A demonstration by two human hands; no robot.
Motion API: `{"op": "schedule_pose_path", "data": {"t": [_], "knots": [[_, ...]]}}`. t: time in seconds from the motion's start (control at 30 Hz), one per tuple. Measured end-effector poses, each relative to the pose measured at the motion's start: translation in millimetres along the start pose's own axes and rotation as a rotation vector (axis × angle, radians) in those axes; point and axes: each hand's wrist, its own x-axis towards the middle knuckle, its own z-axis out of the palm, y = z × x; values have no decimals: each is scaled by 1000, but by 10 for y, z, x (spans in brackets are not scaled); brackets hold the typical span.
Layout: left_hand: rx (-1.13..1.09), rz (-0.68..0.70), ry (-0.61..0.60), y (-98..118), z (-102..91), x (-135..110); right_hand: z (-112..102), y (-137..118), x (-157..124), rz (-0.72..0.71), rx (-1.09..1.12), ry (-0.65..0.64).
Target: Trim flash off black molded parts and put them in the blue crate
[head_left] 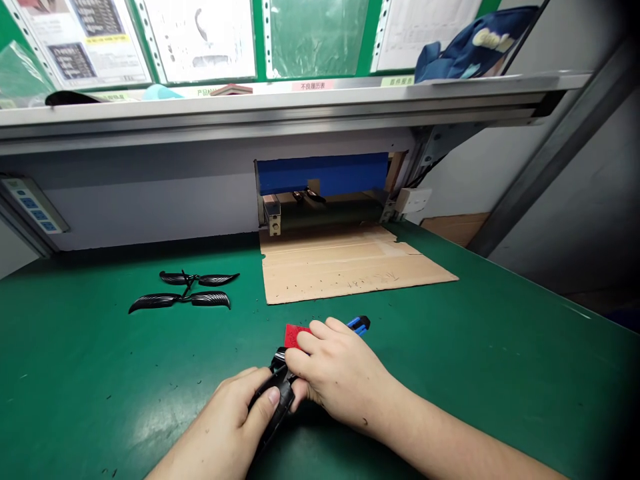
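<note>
My left hand [237, 413] is closed around a black curved plastic part [273, 417], its thumb pressed on the near face. My right hand [333, 370] is a fist at that part's upper end. From its far side sticks the blue and black butt of a utility knife [359, 325]; the handle runs hidden under the fingers, and a small greyish tip shows near the thumb. Just behind the fingers lies a red pad [295, 335], partly covered by the hand. Farther left on the green table are two black ribbed, wing-shaped plastic parts [200, 299].
A cardboard sheet [350, 267] lies before a wall opening with a blue flap [323, 175]. Dark specks dot the green tabletop [125, 380]. Overhead runs a metal-edged shelf [225, 120] bearing a dark blue cloth item [475, 43]. A power strip [34, 205] is at left.
</note>
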Motion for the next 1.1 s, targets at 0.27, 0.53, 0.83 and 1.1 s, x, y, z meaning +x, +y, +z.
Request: {"op": "schedule_pose_path", "data": {"t": [0.27,0.53,0.83,1.1], "knots": [[69,-34,-19,-35,-6,-21,67,26,-14,4,127,-56],[-107,59,81,-29,-13,22,-68,138,-2,14,857,54],[-594,-174,-61,7,-9,1,-26,88,0,77,342,21],[-684,-154,-101,-12,-23,33,-12,73,17,116,267,45]]}}
